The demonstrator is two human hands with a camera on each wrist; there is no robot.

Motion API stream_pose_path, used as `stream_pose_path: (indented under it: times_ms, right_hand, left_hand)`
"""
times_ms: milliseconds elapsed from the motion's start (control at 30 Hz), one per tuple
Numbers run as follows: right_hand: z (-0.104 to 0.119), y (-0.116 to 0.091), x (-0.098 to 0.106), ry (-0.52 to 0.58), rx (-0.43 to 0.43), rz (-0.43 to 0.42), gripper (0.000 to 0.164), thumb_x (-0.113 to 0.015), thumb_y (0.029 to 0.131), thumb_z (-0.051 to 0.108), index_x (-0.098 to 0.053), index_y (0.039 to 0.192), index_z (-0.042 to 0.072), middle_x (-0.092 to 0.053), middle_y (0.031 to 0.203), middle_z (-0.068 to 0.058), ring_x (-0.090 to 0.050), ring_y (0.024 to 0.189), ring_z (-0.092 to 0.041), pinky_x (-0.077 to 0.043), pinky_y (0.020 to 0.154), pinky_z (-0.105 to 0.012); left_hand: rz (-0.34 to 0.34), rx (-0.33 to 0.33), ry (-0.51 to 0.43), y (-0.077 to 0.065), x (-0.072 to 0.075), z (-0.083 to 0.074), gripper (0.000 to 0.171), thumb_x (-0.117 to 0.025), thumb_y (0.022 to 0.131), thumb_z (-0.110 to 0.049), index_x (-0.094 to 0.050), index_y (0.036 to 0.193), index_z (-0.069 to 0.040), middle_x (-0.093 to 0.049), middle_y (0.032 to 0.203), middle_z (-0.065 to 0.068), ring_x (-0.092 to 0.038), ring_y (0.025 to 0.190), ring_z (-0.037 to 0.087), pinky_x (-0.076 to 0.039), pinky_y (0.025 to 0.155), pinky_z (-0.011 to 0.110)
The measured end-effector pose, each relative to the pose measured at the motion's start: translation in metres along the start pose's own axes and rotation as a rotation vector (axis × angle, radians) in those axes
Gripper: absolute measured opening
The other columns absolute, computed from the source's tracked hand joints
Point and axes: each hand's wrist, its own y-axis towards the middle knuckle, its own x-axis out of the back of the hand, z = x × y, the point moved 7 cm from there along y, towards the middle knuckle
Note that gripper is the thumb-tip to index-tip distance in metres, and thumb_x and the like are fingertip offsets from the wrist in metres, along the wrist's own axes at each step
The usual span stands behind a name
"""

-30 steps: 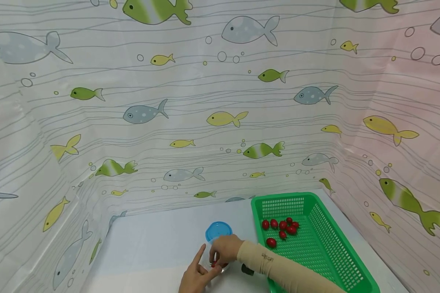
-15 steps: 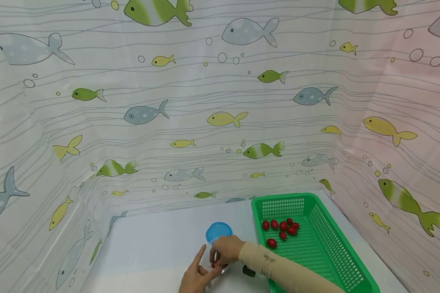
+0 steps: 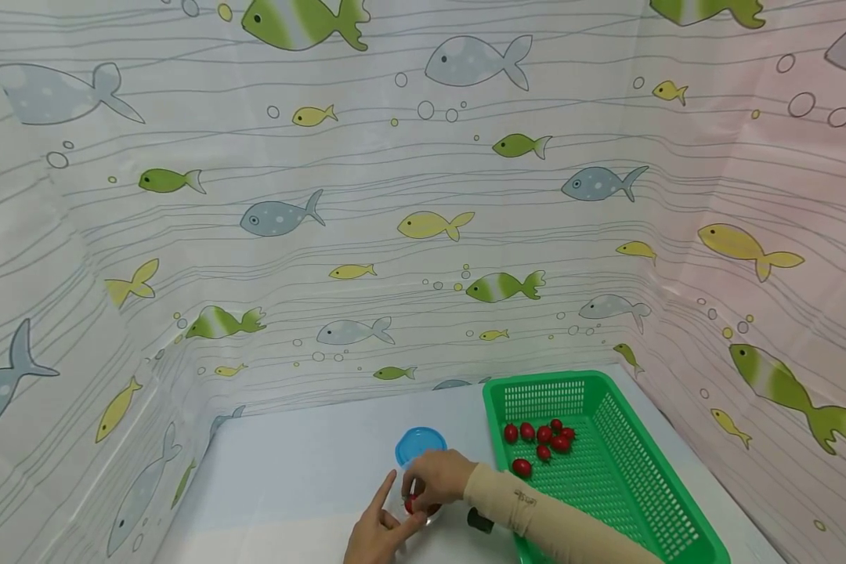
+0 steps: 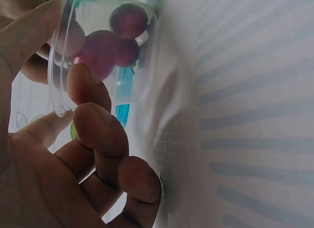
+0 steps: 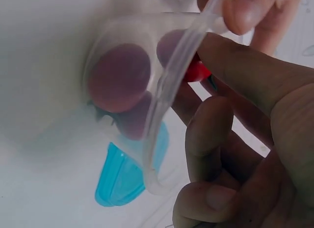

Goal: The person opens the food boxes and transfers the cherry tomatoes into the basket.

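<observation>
A clear plastic tub (image 4: 147,71) with several cherry tomatoes (image 5: 120,78) inside stands on the white table. My left hand (image 3: 379,533) holds the tub from the near left. Its thumb and index finger touch the rim, and the other fingers curl against the wall in the left wrist view. My right hand (image 3: 437,476) is at the tub's mouth, its thumb and fingers pinching a red cherry tomato (image 5: 198,71). The fingers hide part of that tomato. Much of the tub is hidden by both hands in the head view.
A blue round lid (image 3: 416,442) lies just behind the tub. To the right stands a green slotted basket (image 3: 641,470) with several cherry tomatoes (image 3: 544,433) near its far left. A dark object (image 3: 479,520) shows below the right sleeve. Fish-patterned sheeting surrounds the table.
The right hand has shifted slightly, and more of the red tomato shows between its fingers. My left hand stays in place at the tub.
</observation>
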Motion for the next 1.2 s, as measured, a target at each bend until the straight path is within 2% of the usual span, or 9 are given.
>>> stream_pose_path:
  times_ms: [100,333,533,667,867,1000,1200]
  right_hand:
    - [0.001,-0.002,0.005,0.006,0.005,-0.022,0.015,-0.081,0.088,0.02,-0.078,0.102,0.023,-0.072,0.083,0.017,-0.063,0.063,0.004,-0.052,0.068,-0.022]
    - [0.001,-0.006,0.017,-0.07,0.035,-0.094,0.019,-0.082,0.087,0.026,-0.078,0.105,0.027,-0.072,0.089,0.018,-0.062,0.08,0.005,-0.052,0.073,-0.026]
    - [0.001,-0.012,0.027,-0.054,0.049,-0.137,0.019,-0.082,0.087,0.027,-0.078,0.106,0.026,-0.072,0.09,0.019,-0.064,0.085,0.002,-0.051,0.071,-0.025]
    - [0.001,-0.017,0.036,-0.049,0.069,-0.17,0.02,-0.082,0.087,0.029,-0.078,0.106,0.027,-0.072,0.091,0.019,-0.065,0.092,-0.003,-0.053,0.074,-0.028]
    - [-0.001,-0.025,0.052,-0.041,0.065,-0.207,0.021,-0.08,0.088,0.033,-0.078,0.108,0.028,-0.073,0.093,0.018,-0.065,0.094,-0.008,-0.053,0.076,-0.034]
    - [-0.005,-0.028,0.063,-0.027,0.061,-0.239,0.02,-0.079,0.089,0.033,-0.077,0.109,0.028,-0.073,0.094,0.017,-0.066,0.094,-0.01,-0.053,0.074,-0.031]
    - [-0.005,-0.038,0.08,0.061,0.098,-0.272,0.021,-0.079,0.091,0.028,-0.077,0.111,0.021,-0.074,0.096,0.012,-0.065,0.083,-0.002,-0.052,0.07,-0.024]
  left_hand:
    - [-0.002,0.018,0.003,0.001,-0.001,0.001,0.097,-0.074,0.088,-0.055,-0.029,0.16,-0.008,-0.063,0.066,0.002,-0.058,0.058,0.017,-0.044,0.052,0.03]
    - [-0.002,0.051,0.004,0.002,-0.002,0.001,0.098,-0.073,0.088,-0.058,-0.028,0.16,-0.008,-0.062,0.067,0.003,-0.056,0.059,0.017,-0.042,0.05,0.031]
    - [0.007,0.03,0.003,0.001,0.001,-0.002,0.095,-0.072,0.089,-0.055,-0.028,0.16,-0.01,-0.063,0.066,0.004,-0.056,0.057,0.015,-0.042,0.05,0.028]
    - [0.005,0.027,-0.001,0.0,0.002,-0.003,0.095,-0.073,0.089,-0.055,-0.028,0.16,-0.01,-0.064,0.066,0.004,-0.056,0.057,0.016,-0.043,0.052,0.029]
    - [0.001,0.046,-0.012,0.0,0.004,-0.003,0.095,-0.074,0.088,-0.054,-0.03,0.16,-0.011,-0.061,0.066,0.003,-0.055,0.059,0.017,-0.043,0.052,0.031]
    - [0.001,0.059,-0.006,0.001,0.004,-0.004,0.096,-0.075,0.087,-0.056,-0.031,0.159,-0.01,-0.059,0.066,0.002,-0.054,0.059,0.017,-0.042,0.051,0.031]
    - [0.003,0.077,0.007,0.003,0.005,-0.005,0.099,-0.074,0.086,-0.058,-0.031,0.159,-0.008,-0.057,0.066,0.003,-0.053,0.059,0.017,-0.043,0.052,0.031]
